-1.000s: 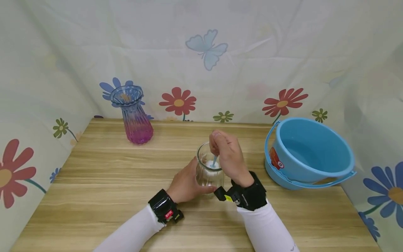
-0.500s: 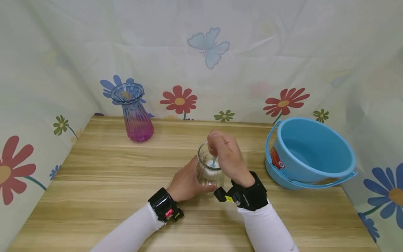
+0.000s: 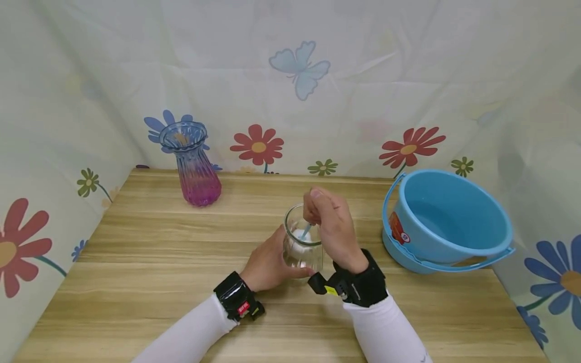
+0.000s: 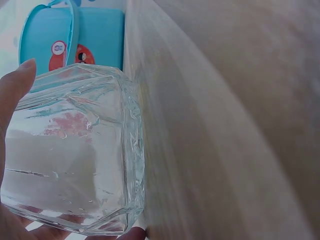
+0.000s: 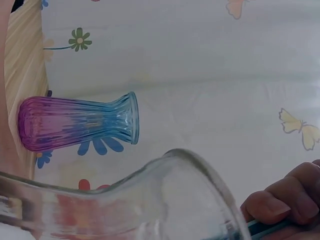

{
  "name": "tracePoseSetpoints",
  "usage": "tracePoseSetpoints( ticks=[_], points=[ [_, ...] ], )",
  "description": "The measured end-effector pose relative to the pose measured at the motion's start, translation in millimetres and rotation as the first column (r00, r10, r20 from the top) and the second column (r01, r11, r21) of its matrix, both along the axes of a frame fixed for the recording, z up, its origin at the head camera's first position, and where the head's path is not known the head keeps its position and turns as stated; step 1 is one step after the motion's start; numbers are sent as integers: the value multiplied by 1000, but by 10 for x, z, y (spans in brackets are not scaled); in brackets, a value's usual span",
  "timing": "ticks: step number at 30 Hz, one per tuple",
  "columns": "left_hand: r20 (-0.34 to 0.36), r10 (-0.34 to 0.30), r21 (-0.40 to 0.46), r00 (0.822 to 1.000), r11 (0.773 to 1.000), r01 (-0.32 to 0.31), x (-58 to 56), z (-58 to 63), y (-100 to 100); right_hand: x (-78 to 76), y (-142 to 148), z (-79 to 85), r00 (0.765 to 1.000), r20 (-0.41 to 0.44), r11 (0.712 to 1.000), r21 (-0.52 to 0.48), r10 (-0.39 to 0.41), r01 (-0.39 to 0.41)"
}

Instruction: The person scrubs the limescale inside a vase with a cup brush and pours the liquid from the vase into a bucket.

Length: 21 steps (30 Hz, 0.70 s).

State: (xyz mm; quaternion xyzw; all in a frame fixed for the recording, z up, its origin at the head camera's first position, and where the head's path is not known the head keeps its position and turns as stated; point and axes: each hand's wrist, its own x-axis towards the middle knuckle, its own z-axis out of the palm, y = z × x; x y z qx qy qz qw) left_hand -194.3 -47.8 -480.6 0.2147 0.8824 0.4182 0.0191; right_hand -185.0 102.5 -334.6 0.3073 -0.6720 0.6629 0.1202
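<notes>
A clear glass vase [image 3: 310, 258] stands on the wooden table in front of me, its base large in the left wrist view. My left hand [image 3: 267, 263] grips it from the left, thumb along the near side and the other fingers round behind. Over the mouth, my right hand [image 3: 335, 226] pinches the light-blue handle of a bottle brush [image 3: 307, 231]. The brush's white head sits inside the vase, seen through the glass. In the right wrist view the curled fingers [image 5: 280, 206] hold the handle right at the rim.
A blue-to-pink ribbed glass vase [image 3: 198, 174] stands at the back left. To the right is a blue bucket [image 3: 438, 259] with its handle hanging down. Flower-printed cloth [image 3: 218, 75] walls in the wooden table [image 3: 150, 242] at the back and sides.
The right hand has shifted a little to the right, and the brush handle leans more. The white head has moved slightly left inside the glass vase. The left hand keeps its hold.
</notes>
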Motion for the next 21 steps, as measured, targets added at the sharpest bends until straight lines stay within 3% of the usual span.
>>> tracePoseSetpoints(
  ticks=[11,16,21],
  points=[
    [-9,32,1,999,999,-32,-8,-62,15,218,21,184,994,-107,991,-123,34,-47],
    [-11,35,-3,999,999,-35,-7,-66,11,222,25,222,987,-158,982,-179,32,-61],
    [-23,27,7,999,1000,-27,-4,-49,12,173,17,174,991,-132,988,-152,7,-27]
  ],
)
